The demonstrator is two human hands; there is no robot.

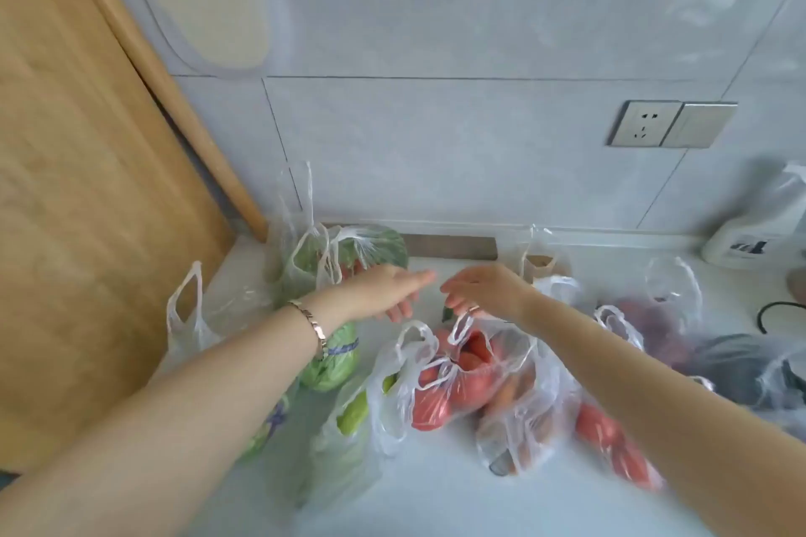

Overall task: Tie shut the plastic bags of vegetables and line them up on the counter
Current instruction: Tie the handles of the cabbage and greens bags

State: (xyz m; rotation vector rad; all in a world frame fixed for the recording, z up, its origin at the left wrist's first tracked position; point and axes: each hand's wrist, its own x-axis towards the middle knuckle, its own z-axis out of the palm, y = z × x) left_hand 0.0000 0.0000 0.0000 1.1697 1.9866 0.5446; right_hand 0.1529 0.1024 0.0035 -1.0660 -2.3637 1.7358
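Observation:
Several clear plastic bags of vegetables lie on the white counter point(436, 506). A bag of red tomatoes point(453, 384) sits in the middle with its handles up. My right hand point(484, 288) hovers above it and hooks one handle loop point(462, 325) with its curled fingers. My left hand point(384, 290) reaches over the counter with straight fingers and holds nothing; it is just left of the right hand. A bag of green leaves point(362, 250) stands by the wall. Bags of green vegetables point(336, 362) lie under my left forearm. A bag of carrots point(519, 423) leans beside the tomatoes.
A wooden board point(87, 187) leans against the wall at the left. A bag of purple produce point(654, 318) and a dark bag point(741, 366) lie at the right. A white bottle point(759, 231), a black cable point(776, 309) and a wall socket point(645, 128) are at the far right.

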